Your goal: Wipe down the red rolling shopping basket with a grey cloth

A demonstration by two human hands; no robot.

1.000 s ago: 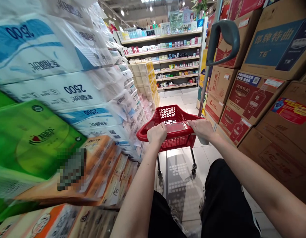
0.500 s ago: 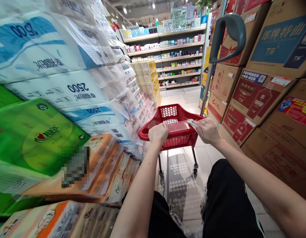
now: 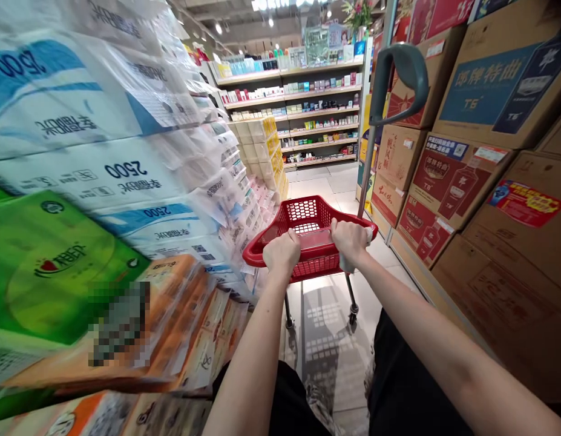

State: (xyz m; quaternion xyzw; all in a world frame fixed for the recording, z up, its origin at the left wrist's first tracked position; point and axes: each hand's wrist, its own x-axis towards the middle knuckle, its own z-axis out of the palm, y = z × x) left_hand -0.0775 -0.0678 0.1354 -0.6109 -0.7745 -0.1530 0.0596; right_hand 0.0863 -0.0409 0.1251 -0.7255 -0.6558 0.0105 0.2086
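A red shopping cart [image 3: 257, 257] with a mesh basket stands in front of me on thin metal legs with casters. My left hand [image 3: 281, 254] is closed in a fist around the left part of its handlebar [image 3: 315, 240]. My right hand [image 3: 350, 239] is wrapped over the right part of that bar. A crumpled whitish cloth [image 3: 347, 264] shows beneath my right palm, pressed against the bar. From the basket's right side rises a metal pole [image 3: 366, 172] topped by a grey loop handle [image 3: 420, 82]. I see nothing inside the visible part of the basket.
Wrapped paper packs [image 3: 139, 163] are stacked high on the left, with green packs [image 3: 57, 266] and orange packs [image 3: 171, 315] lower down. Cardboard cartons [image 3: 471, 175] line the right. Shelves [image 3: 316, 109] of small boxes close off the tiled aisle's [image 3: 339, 178] far end.
My right hand has shifted left along the handlebar and now wraps over it, with the cloth beneath. The cart sits slightly lower and further left in view. My left hand keeps its grip.
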